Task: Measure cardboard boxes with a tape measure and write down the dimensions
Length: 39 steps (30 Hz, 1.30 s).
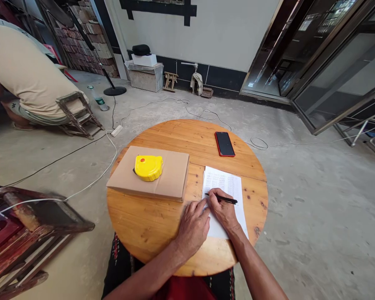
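"So, what do I have on my feed, biggest first?"

"I get a grey concrete floor (300, 216), a pale wall (225, 37) with a dark lower band, and a glass door (340, 71) standing open at the right."

"Anyone else near my view?"

"Yes, a person (34, 75) in a tan top, bent forward on a low wooden stool (81, 116) at the far left."

"And in front of me?"

"A round wooden counter (150, 225). On its left half lies a flat cardboard box (171, 166); right of that, apart from it, is a sheet of paper (217, 227) with rows of writing near the top."

"How are the hands?"

"My left hand (192, 227) lies palm down, fingers loosely bent and gripping nothing, its fingertips over the paper's left edge. My right hand (223, 212) rests on the paper, closed around a pen."

"Smaller things?"

"A yellow tape measure (148, 168) with a red button sits on the box. The phone (225, 144), red-edged and dark-screened, lies beyond the paper, not touching it."

"And the pen (226, 199)?"

"Black and slim, tilted low over the paper, tip pointing left."
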Available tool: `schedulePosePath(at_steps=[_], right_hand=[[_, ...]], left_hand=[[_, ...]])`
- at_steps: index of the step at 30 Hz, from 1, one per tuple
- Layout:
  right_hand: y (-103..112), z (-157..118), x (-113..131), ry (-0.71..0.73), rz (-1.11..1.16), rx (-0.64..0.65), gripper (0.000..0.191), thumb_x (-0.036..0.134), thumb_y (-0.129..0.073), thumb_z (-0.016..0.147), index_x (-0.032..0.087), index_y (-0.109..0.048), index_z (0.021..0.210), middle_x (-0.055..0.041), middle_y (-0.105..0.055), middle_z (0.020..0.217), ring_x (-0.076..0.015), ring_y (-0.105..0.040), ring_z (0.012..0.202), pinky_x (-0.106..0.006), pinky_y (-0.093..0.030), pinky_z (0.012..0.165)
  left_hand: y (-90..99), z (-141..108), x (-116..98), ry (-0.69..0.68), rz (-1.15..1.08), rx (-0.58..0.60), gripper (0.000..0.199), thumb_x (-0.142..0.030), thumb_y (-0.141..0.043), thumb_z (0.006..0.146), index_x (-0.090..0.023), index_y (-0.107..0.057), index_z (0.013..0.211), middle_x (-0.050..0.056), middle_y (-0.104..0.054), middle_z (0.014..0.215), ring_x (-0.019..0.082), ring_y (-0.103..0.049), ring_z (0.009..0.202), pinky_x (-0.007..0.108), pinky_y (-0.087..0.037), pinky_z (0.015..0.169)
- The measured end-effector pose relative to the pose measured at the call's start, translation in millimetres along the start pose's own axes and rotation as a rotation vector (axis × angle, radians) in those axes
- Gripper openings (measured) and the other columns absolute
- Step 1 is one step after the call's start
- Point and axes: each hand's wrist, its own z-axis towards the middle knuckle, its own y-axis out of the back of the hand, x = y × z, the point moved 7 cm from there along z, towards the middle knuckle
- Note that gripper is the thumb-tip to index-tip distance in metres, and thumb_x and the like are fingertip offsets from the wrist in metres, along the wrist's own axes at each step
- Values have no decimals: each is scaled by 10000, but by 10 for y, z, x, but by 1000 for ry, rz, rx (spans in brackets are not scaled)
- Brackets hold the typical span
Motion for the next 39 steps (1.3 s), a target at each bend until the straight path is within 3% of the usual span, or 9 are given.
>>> schedulePosePath(at_steps=[13, 39], right_hand=[[70, 8, 9, -28, 32, -80, 230, 336, -507, 904, 196, -624, 764, -1, -630, 672, -162, -552, 622, -266, -450, 608], [45, 0, 17, -30, 22, -32, 238, 334, -519, 902, 185, -638, 759, -3, -625, 664, -156, -538, 617, -265, -441, 598]], left_hand=[[-41, 8, 6, -17, 37, 8, 351, -110, -533, 868, -180, -622, 1200, 98, -572, 1374, 281, -507, 1162, 459, -473, 996], [-10, 57, 10, 10, -7, 43, 315, -117, -547, 877, -185, -628, 1174, 79, -585, 1341, 278, -507, 1144, 451, -479, 994]])
